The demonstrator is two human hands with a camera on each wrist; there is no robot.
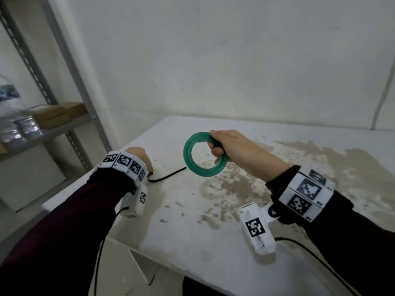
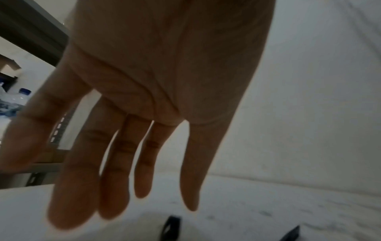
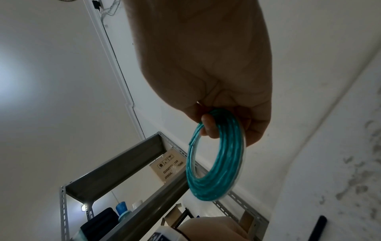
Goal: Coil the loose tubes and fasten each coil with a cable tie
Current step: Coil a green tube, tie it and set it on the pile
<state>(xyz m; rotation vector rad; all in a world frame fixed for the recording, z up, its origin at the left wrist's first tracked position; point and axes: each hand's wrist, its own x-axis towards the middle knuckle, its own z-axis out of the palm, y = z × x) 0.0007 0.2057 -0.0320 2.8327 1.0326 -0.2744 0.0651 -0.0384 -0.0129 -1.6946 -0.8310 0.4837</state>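
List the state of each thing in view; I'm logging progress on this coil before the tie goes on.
Green tube: coiled into a ring, held above the table, no tie on it.
Cable tie: lying flat on the table, unfastened.
Right hand: gripping the coil's rim.
Left hand: fingers straight, just above the tie, holding nothing.

The left hand [image 1: 139,155] hides the black cable tie's [image 1: 166,176] head.

The tube [image 1: 202,155] is glossy, translucent green plastic, the tie [image 1: 165,177] thin matt black plastic, the desk [image 1: 192,221] matt white with rough worn brown patches, the rack [image 1: 70,67] dull grey perforated metal, the box [image 1: 62,115] plain brown cardboard, the sleeves [image 1: 53,221] dark cloth.
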